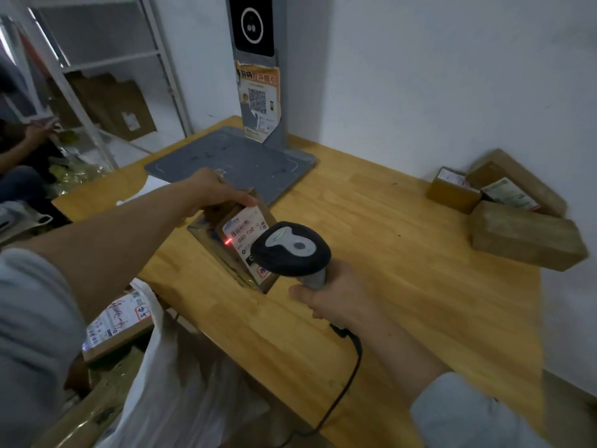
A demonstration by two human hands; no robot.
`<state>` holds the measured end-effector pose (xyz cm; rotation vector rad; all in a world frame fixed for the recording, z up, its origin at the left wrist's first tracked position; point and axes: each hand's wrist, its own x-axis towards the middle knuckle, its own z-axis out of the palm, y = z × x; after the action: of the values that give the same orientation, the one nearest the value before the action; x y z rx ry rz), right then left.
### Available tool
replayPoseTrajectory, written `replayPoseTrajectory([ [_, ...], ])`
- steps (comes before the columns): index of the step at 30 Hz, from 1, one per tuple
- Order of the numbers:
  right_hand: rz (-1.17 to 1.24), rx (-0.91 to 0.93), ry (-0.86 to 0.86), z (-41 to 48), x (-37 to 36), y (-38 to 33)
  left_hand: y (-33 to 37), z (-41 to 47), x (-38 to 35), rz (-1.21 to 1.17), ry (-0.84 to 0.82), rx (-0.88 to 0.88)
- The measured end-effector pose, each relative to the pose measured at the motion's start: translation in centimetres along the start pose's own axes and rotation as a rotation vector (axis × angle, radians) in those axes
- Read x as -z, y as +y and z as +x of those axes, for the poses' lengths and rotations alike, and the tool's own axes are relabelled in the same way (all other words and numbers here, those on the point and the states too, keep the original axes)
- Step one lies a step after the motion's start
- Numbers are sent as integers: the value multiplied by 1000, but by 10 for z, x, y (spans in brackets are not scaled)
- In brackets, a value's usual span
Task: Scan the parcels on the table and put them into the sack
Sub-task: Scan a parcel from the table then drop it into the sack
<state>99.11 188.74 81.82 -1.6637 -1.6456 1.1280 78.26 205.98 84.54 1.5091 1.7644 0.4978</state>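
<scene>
Now my right hand (326, 299) curls round the handle of a corded barcode scanner (290, 248), aiming its red dot at a cardboard parcel (239, 240). My left hand (216, 189), arm stretched forward, grips the parcel's far end and tilts the label toward the scanner, judging by the angle. Three more parcels (523, 237) sit on the counter (403, 286), far right. The white sack (181, 383) gapes beside the near-left edge.

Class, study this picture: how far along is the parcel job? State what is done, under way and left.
Done: at least one labelled parcel lies in the white sack. In hand: the left hand holds the current parcel while the right hand aims the scanner at its label. Left: three parcels by the wall.
</scene>
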Motion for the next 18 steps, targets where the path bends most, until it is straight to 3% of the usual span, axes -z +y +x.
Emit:
replayPoseTrajectory([
  [18,-38,50,-58,6,-22,-31,-29,-12,38,-49,43,40],
])
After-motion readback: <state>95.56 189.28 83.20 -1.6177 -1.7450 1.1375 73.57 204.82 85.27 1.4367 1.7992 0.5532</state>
